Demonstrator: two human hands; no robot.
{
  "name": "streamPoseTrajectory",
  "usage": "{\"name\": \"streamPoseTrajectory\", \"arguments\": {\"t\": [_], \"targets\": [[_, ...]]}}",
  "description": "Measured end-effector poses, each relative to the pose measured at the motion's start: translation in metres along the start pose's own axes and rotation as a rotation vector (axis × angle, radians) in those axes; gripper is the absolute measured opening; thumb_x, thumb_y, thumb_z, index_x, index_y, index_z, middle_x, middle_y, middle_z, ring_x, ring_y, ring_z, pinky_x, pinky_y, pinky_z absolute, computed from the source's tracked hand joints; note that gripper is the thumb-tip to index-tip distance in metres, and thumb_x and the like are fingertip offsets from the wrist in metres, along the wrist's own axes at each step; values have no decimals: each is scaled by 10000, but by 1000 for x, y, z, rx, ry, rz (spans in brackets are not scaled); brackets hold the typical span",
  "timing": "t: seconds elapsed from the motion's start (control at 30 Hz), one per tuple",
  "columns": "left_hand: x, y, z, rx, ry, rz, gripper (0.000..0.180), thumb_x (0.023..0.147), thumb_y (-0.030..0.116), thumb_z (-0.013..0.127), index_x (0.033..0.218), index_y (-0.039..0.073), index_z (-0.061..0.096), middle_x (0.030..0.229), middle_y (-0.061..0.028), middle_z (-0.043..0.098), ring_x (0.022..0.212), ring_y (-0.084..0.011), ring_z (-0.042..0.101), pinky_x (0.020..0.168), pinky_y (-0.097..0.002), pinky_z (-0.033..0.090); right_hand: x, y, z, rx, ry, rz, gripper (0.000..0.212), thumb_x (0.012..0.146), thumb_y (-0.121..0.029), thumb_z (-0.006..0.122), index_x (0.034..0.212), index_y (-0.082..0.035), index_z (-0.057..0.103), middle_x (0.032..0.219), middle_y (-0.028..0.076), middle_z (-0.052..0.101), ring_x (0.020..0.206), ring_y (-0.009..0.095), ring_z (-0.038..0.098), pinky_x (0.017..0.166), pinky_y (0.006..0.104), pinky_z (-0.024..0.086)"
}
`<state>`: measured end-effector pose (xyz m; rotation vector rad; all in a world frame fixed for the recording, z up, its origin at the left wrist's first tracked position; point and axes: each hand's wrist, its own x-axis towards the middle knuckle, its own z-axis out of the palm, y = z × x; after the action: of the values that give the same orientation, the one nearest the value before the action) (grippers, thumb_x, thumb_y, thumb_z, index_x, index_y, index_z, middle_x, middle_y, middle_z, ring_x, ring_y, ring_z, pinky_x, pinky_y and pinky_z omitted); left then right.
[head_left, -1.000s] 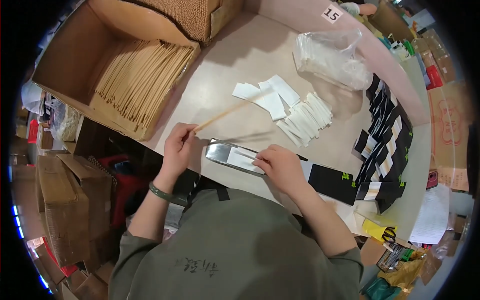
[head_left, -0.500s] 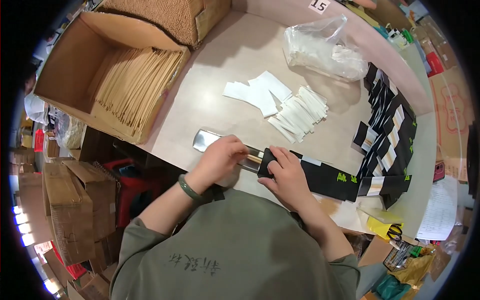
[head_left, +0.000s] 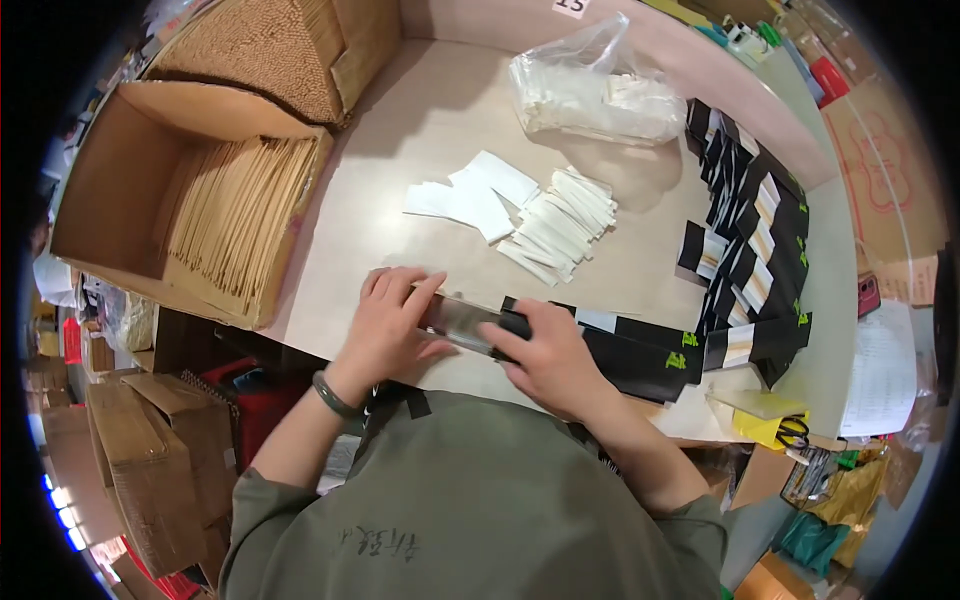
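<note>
A shiny metal tray (head_left: pixel 460 320) lies between my hands near the table's front edge. Around its left end, my left hand (head_left: pixel 390 325) is closed, thumb on the near side and fingers on the far side. My right hand (head_left: pixel 552 350) bends over the tray's right end, gripping the black sleeve's end (head_left: pixel 515 322) there; its fingertips are slightly blurred. No sticks show between my hands. Beside my right hand lie flat black sleeves (head_left: pixel 635 360) with green marks. White paper slips (head_left: pixel 465 205) and a pile of narrow white packets (head_left: pixel 565 220) rest beyond the tray.
An open cardboard box (head_left: pixel 110 180) with many thin brown sticks stands at left, beside a carton of tightly packed stick ends (head_left: pixel 245 55). A clear plastic bag (head_left: pixel 600 100) sits at the back. Overlapping filled black sleeves (head_left: pixel 775 235) line the right edge. Scissors (head_left: pixel 792 432) lie at front right.
My left hand has released the light sticks it was pinching and shifted onto the tray's left end. The sticks are out of sight. My right hand has moved slightly left in the shifted view.
</note>
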<state>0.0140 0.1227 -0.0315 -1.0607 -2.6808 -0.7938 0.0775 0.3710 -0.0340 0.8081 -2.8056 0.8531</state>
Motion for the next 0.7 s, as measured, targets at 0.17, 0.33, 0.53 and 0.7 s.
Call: {"name": "streamPoseTrajectory", "arguments": {"t": [0.17,0.33,0.53,0.7], "targets": [[-10,-11,-16,21,-212,-202,551,572,254,883,982,70,563,833,-108,591,796,-359,601,708,-413,493,30,28,-68,69,-53,-118,155,750,-151,740,692,-58,631,870,134,599,815,292,617,687,385,505],[-19,-2,2,-693,-497,-598,400,729,144,707,1086,21,577,883,-44,603,796,-124,575,734,-297,495,-32,97,-141,-418,133,204,300,694,-233,837,822,-32,654,1243,201,575,1203,402,527,1001,457,446],[24,77,43,-958,-669,-86,547,726,128,694,1236,-6,549,1214,-160,484,1068,-273,531,896,-362,460,-29,54,-23,-106,-208,3,391,795,-341,712,946,-8,574,1302,215,514,1240,416,466,1028,471,391],[7,42,30,-541,-473,-548,441,729,138,688,1132,13,559,908,-157,602,808,-313,612,735,-387,500,-14,25,-31,-257,24,39,364,879,-398,644,866,-36,608,1098,194,635,1070,384,584,897,452,463]]}}
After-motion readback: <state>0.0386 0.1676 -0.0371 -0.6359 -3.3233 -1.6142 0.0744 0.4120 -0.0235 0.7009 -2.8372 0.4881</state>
